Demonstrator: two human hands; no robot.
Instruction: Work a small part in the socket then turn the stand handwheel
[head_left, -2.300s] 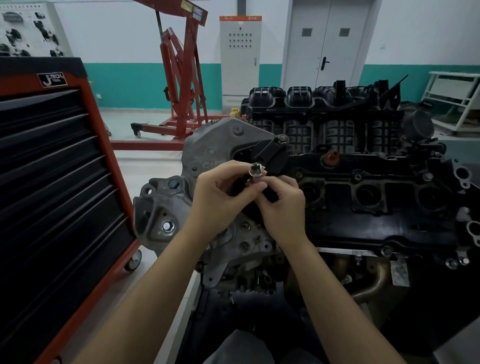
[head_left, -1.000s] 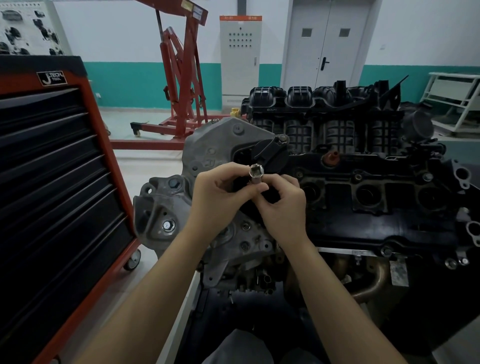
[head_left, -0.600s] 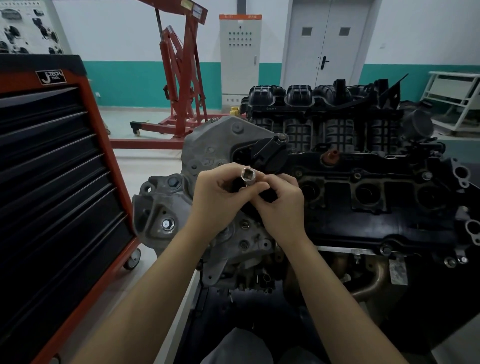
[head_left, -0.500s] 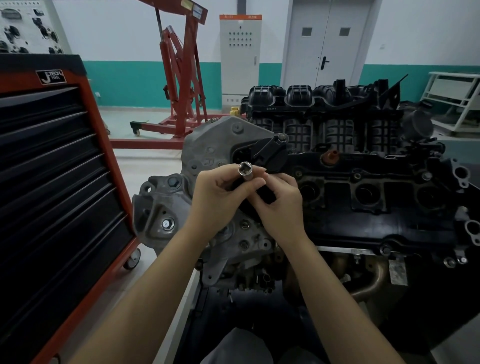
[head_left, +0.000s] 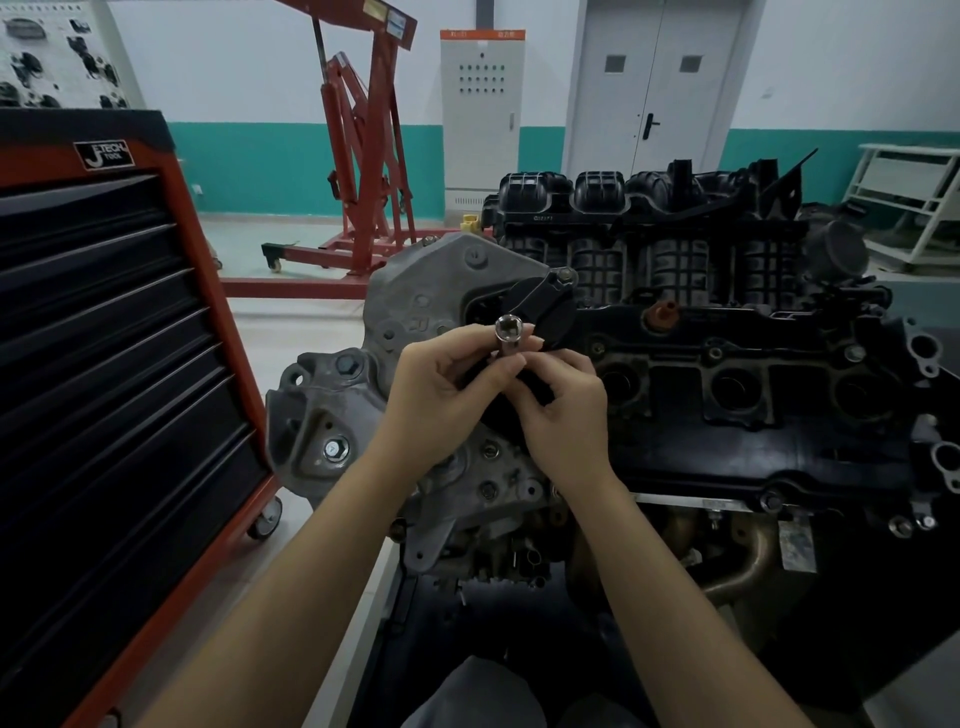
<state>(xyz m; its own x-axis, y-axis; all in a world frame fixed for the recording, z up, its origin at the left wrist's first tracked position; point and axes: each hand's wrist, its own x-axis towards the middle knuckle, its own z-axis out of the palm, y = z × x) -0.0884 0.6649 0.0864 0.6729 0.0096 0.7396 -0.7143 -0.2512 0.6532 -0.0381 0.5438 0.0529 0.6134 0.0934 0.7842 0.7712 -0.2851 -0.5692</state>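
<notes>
The left hand (head_left: 436, 395) pinched a small, chrome-plated steel socket (head_left: 508, 335) upright at 12 o'clock of the knuckles, above the engine (head_left: 727, 395). The right hand (head_left: 566, 410) curled its fingers round something dark below the socket, hidden from view. The socket was judged light, rigid and slippery; best gripped round its barrel.

The socket's (head_left: 508, 336) lower end is hidden inside the left hand (head_left: 441, 395) and right hand (head_left: 563, 410) grip. The tool cabinet (head_left: 114, 389) is cut off by the left edge.

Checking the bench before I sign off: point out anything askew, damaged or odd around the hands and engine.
Nothing looks spilled or broken. The left hand and right hand hold a chrome socket above the engine. Its top shows several open round holes with nothing fitted in them.
</notes>
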